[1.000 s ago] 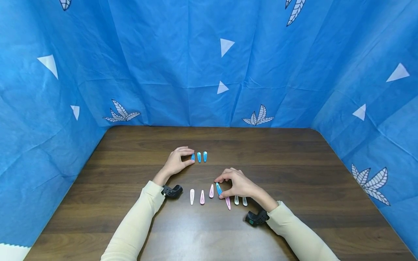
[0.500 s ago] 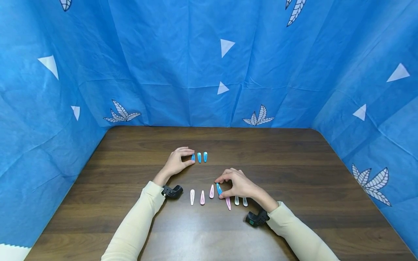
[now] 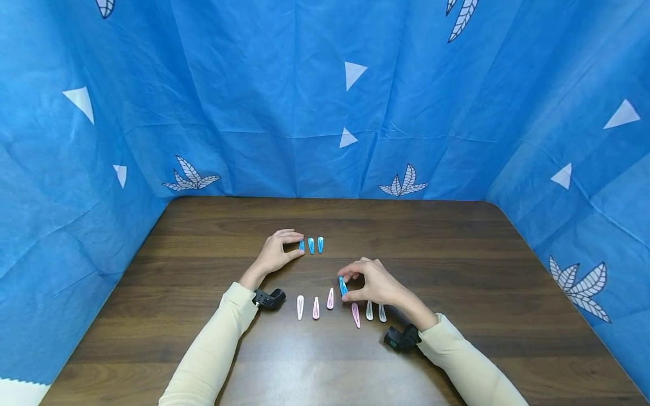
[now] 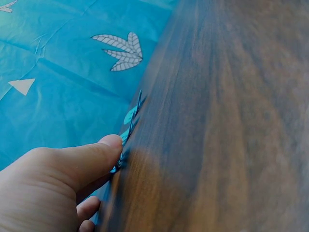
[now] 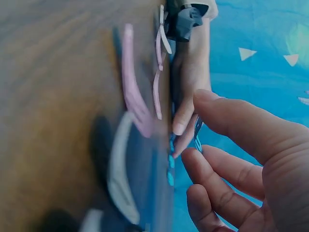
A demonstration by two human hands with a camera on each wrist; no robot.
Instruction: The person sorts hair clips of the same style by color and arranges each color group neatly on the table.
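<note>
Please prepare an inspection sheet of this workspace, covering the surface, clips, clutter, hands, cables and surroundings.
Surface: dark wood-grain table.
Clips: two loose blue clips lie farther back; three pink clips and three whitish clips form an uneven row nearer the person.
Clutter: nothing seen.
Hands: left hand pinches one blue clip; right hand pinches another blue clip.
Cables: nothing seen.
Surroundings: blue cloth with white triangles and leaf prints, behind the table and along both sides.
</note>
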